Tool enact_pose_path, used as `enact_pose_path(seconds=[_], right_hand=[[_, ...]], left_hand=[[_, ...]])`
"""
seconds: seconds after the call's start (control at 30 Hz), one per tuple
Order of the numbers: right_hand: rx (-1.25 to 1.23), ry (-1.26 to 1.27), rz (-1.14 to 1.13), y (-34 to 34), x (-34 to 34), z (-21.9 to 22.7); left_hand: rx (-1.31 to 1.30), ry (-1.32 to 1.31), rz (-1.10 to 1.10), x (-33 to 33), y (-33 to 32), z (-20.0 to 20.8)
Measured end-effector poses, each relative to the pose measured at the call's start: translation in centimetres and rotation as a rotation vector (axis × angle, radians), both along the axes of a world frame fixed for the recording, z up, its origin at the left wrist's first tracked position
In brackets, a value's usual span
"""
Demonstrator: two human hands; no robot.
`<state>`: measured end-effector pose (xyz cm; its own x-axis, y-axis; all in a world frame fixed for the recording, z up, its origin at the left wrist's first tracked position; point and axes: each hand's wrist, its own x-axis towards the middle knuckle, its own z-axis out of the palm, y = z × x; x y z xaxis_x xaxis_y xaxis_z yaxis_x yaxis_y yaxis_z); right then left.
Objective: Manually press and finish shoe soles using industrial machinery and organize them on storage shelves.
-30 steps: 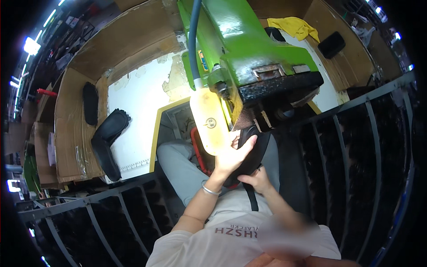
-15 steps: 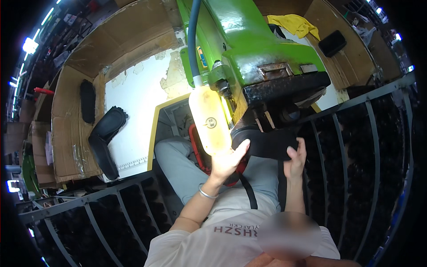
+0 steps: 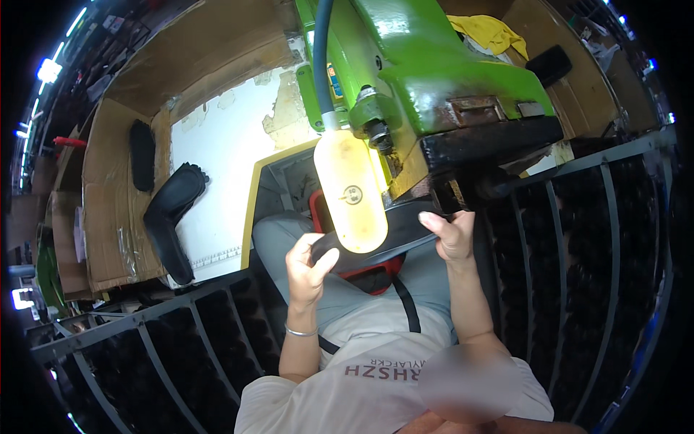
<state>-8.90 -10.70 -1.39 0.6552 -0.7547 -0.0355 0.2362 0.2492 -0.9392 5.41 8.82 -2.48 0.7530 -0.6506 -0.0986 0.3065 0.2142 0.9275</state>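
Both of my hands hold a long, smooth black piece that looks like a boot (image 3: 406,230), low in front of the green machine (image 3: 470,87). My left hand (image 3: 306,273) grips its left end with the thumb on top. Toward its right end, my right hand (image 3: 454,236) pinches it, right beneath the machine's dark metal head (image 3: 491,141). A yellowish oval lamp (image 3: 352,199) on a blue-grey hose hangs in front of the piece and hides part of its middle. Where the piece meets the machine's working point is hard to make out.
To the left, another black boot (image 3: 173,220) and a black sole-like piece (image 3: 142,155) lie by the cardboard walls (image 3: 116,210) on the white table (image 3: 217,152). A yellow cloth (image 3: 491,35) lies back right. Metal racks (image 3: 567,253) with dark items flank me. Something red (image 3: 369,279) shows above my lap.
My left hand has moved left and down from behind the lamp onto the black piece's left end. My right hand has gone from spread fingers to gripping the piece, which now lies nearer and more leftward.
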Motion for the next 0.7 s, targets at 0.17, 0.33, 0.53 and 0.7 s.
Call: enact_pose_path(seconds=[0.17, 0.33, 0.53, 0.7], right_hand=[[-0.089, -0.112, -0.024, 0.8, 3.2, 2.1], [-0.111, 0.058, -0.052, 1.7, 2.1, 0.0], [0.010, 0.170, 0.194, 7.9, -3.1, -2.9], [0.074, 0.272, 0.310, 9.1, -5.0, -4.2]], left_hand=[[0.098, -0.082, -0.423, -0.1, -0.5, -1.2], [0.031, -0.232, -0.254, -1.8, -7.6, 1.4], [0.178, -0.460, -0.167, -2.2, -8.9, 2.0], [0.235, -0.551, -0.103, -2.3, -8.3, 1.3]])
